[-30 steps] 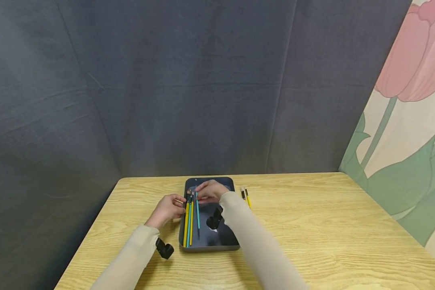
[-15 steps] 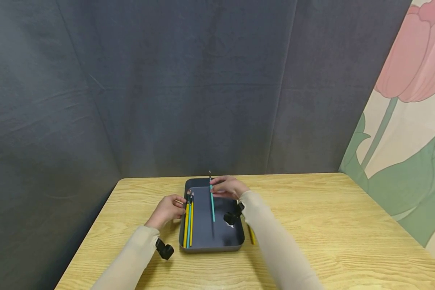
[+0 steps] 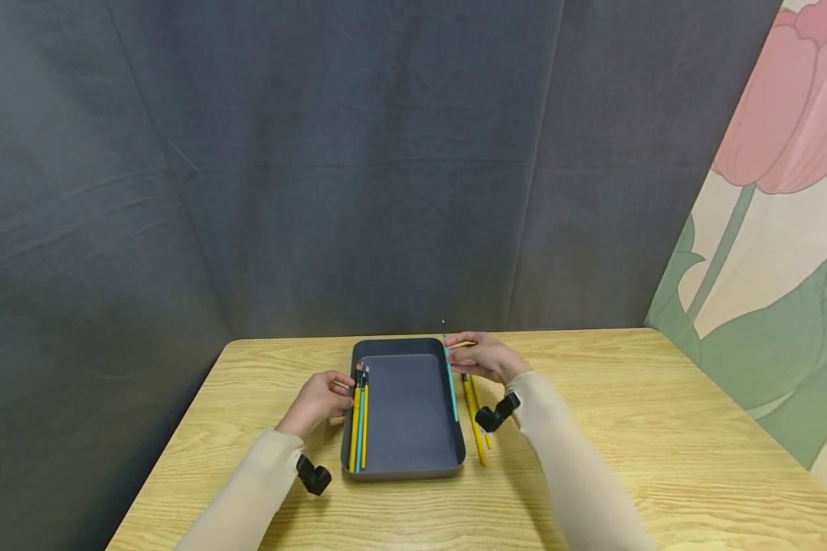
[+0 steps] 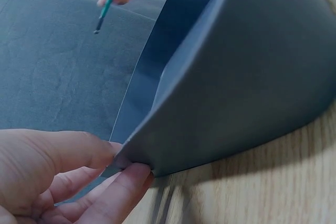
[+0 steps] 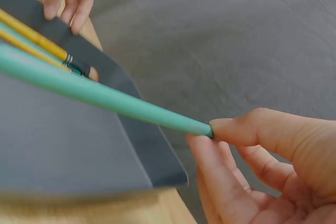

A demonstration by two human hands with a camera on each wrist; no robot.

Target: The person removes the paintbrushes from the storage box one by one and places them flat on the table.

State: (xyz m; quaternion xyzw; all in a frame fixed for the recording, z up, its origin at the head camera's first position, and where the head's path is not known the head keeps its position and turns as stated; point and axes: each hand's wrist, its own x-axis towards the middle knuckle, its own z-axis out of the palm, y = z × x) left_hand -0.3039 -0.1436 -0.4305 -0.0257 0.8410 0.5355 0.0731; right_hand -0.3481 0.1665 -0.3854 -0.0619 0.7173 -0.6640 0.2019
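Note:
Between thumb and fingertips, my right hand [image 3: 484, 357] pinches a turquoise paintbrush [image 3: 452, 392], bristles pointing up and away, over the right edge of a dark grey tray [image 3: 413, 413]. The right wrist view shows the brush handle [image 5: 105, 94] crossing above the tray. My left hand [image 3: 322, 395] grips the tray's left wall, thumb and fingers on either side of the rim [image 4: 157, 114]. Along the inner left side of the tray lie a yellow paintbrush [image 3: 354, 432], a turquoise one [image 3: 361, 421] and a thinner yellow one [image 3: 366, 428], side by side.
Just right of the tray, two yellow-handled brushes [image 3: 472, 417] lie on the wooden table [image 3: 627, 428], partly under the right wrist. A dark grey curtain [image 3: 386, 191] hangs behind the table. To the right is a tulip-patterned cloth [image 3: 765, 306].
My right hand has lifted the turquoise paintbrush from beside the other brushes in the tray and carried it rightward to the tray's right edge. My left hand stays on the rim.

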